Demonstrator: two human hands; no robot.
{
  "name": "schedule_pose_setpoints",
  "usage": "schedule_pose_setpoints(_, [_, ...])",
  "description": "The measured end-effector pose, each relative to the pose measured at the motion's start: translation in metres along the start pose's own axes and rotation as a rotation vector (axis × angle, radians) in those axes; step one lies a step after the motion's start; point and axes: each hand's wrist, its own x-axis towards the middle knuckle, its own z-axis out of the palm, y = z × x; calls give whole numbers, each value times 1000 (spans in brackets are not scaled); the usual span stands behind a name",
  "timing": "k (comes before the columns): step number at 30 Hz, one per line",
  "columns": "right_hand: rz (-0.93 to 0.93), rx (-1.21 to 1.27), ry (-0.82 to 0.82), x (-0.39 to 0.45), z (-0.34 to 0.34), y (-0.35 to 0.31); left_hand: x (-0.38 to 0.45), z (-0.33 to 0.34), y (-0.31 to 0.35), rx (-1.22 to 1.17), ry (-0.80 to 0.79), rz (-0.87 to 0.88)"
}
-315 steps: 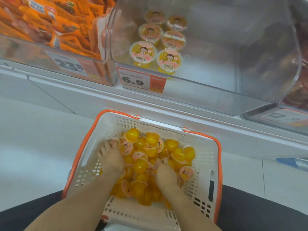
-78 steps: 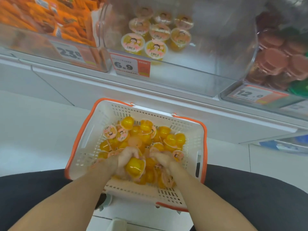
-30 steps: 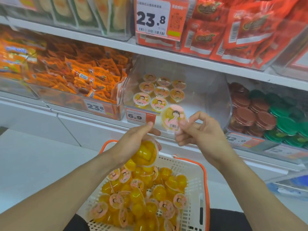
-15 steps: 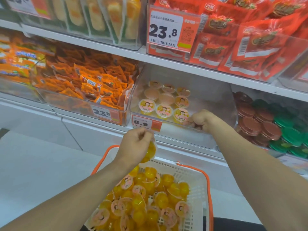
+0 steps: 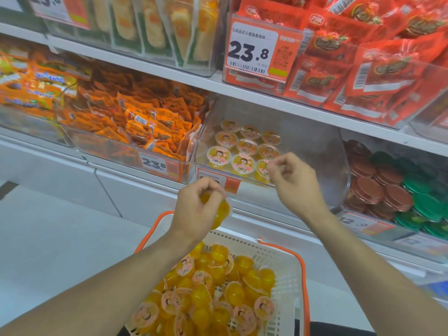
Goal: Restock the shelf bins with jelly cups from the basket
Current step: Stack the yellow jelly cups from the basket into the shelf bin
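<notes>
Head view: left hand (image 5: 194, 209) grips a jelly cup (image 5: 219, 212) above the basket (image 5: 294, 260); right hand (image 5: 291, 178), fingers loosely curled and empty, hangs before the bin (image 5: 322, 151). Cups look light, stiff-walled, with slick film lids; best pinched at the rim. Held cup's lid is hidden.

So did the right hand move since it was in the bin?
Yes. The right hand has pulled back out of the bin, toward the person; the cup it placed sits in the front row.
</notes>
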Motion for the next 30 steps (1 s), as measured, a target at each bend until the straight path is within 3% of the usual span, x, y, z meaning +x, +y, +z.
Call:
schedule_pose_setpoints(5, [531, 645, -725, -60, 19, -14, -6, 3, 7, 98, -74, 300])
schedule_pose_setpoints(8, [689, 1015, -849, -76, 26, -6, -12, 8, 7, 165, -148, 477])
schedule_pose_setpoints(11, [692, 1225, -857, -83, 27, 4, -14, 14, 3, 229, -198, 537])
schedule_pose_setpoints(13, [615, 1296, -804, -82, 23, 10, -13, 19, 1, 275, -210, 454])
schedule_pose_setpoints(15, [551, 1286, -653, -77, 19, 10, -12, 22, -1, 289, -211, 344])
schedule_pose_setpoints(20, [421, 982, -283, -69, 10, 10, -6, 24, -3, 75, -312, 12])
schedule_pose_setpoints(25, [338, 786, -91, -67, 5, -1, 1, 19, 0, 217, -344, 160])
schedule_pose_setpoints(28, [297, 773, 18, -43, -4, -10, 13, 12, -10, 542, -279, 315])
schedule_pose_setpoints(30, [337, 804, 113, -11, -11, -7, 19, 7, -21, 766, -274, 314])
